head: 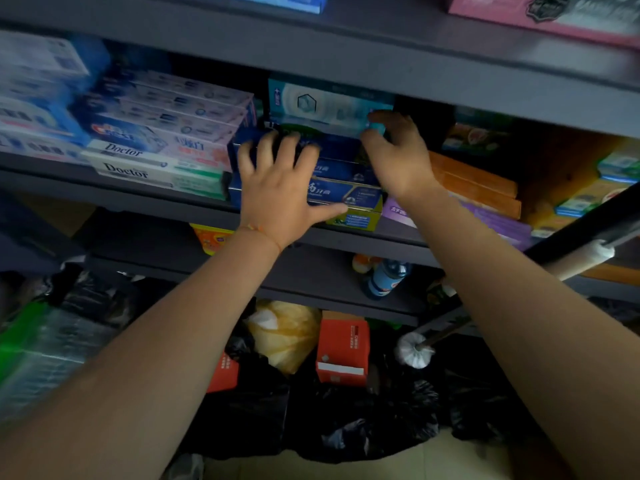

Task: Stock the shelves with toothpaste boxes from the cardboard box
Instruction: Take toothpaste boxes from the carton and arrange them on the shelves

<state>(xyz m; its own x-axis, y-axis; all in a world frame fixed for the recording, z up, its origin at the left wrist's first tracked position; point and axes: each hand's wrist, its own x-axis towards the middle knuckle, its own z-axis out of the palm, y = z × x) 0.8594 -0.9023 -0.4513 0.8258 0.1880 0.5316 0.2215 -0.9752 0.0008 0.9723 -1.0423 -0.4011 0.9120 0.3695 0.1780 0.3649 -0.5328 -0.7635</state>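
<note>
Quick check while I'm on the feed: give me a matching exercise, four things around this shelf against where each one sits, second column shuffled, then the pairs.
Things:
1. Doctor boxes
2. orange boxes
3. red carton
4. blue stack of toothpaste boxes

Places:
A. on the floor below the shelves
B. under both hands, left hand flat on it, right hand at its top
C. same shelf, left of the hands
D. same shelf, right of the hands

Pairs: 1-C, 2-D, 3-A, 4-B

"Doctor" is printed on two white toothpaste boxes [138, 164] on the shelf [104, 192].
</note>
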